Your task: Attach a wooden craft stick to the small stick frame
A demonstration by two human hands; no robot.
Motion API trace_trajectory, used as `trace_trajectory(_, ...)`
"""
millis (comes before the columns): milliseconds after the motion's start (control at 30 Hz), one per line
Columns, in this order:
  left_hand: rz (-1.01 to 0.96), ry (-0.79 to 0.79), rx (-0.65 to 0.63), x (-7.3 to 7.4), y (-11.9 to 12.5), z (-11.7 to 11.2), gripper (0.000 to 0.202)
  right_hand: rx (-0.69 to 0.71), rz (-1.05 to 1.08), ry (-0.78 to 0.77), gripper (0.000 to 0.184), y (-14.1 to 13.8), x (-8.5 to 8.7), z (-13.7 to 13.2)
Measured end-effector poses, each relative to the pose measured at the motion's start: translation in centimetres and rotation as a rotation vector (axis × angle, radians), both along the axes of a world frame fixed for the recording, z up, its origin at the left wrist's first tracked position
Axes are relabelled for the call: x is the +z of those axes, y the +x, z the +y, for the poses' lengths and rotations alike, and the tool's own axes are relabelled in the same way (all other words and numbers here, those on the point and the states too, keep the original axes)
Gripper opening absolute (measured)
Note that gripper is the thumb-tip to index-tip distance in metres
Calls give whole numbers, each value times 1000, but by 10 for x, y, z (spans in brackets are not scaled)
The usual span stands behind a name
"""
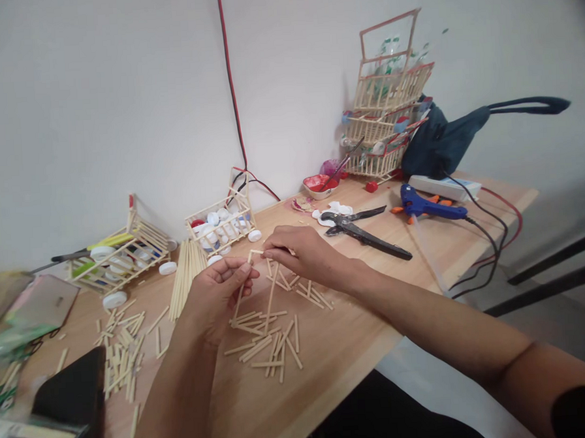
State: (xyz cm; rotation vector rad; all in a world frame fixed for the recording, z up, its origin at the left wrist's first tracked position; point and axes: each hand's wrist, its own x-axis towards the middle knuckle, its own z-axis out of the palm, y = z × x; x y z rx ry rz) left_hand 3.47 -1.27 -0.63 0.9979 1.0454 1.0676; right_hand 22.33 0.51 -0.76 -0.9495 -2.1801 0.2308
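Note:
My left hand (222, 288) pinches one side of a thin wooden stick frame (271, 292) near its upper left corner. At the other end of the short top stick, my right hand (297, 251) has its fingers closed on the frame. Two longer sticks run down from the top toward the tabletop, so the frame looks like a narrow U turned over. Below it lies a loose pile of short cut sticks (267, 344), with a smaller group of short sticks (316, 295) to the right. Fingertips partly cover the corners.
Small stick carts (219, 226) with bottle-cap wheels stand along the wall, and a stack of stick baskets (383, 123) rises at back right. Black cutters (366, 233), a blue glue gun (432, 205) and a red paint dish (320, 186) lie behind my right arm. Long sticks (185, 277) lie left.

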Motion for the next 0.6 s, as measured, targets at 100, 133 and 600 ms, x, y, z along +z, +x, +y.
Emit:
trace_trajectory(100,3,-5,0,0,0,0,36,-7,-4,0,21,0,0,0)
trace_trajectory(133,3,-4,2,1,0,0,36,-8,-6,-1,21,0,0,0)
trace_trajectory(600,0,-16,10,2,0,0,38,-40,-7,-109,41,-1,6,-4)
